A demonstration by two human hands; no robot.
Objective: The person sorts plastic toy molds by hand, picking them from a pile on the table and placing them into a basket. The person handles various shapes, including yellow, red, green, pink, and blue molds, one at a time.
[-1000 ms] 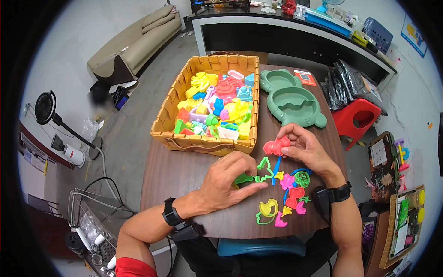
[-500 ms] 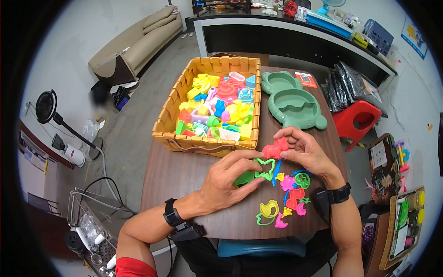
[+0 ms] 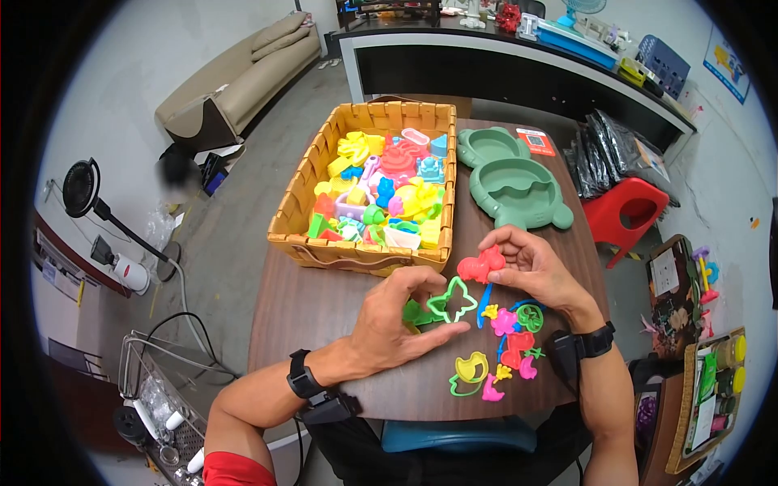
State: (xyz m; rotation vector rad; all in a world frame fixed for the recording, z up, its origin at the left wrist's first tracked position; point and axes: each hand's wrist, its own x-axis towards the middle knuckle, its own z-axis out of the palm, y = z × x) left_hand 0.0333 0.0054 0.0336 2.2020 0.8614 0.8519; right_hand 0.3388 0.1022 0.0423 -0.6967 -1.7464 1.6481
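My right hand (image 3: 531, 266) pinches a red animal-shaped mold (image 3: 480, 264) between thumb and fingers, above the table (image 3: 324, 312). Curved around a green outline cutter (image 3: 454, 300) is my left hand (image 3: 397, 320), its thumb and index finger apart at either side. A second green piece (image 3: 417, 313) shows in that palm, partly covered by the fingers. Below my right hand lies a cluster of small plastic pieces, among them a pink flower (image 3: 504, 321), a round green cutter (image 3: 530, 317), a red piece (image 3: 516, 350) and a yellow cutter (image 3: 471, 368).
A woven basket (image 3: 348, 253) full of colorful plastic molds stands beyond my left hand. To its right lies a green animal-shaped tray (image 3: 523, 212). A red stool (image 3: 626, 212) is past the table's right edge. A blue seat (image 3: 459, 435) shows below the near edge.
My left hand has opened wider, and the green outline cutter has shifted left and turned. The red mold has tilted slightly in my right hand, which stays almost in place.
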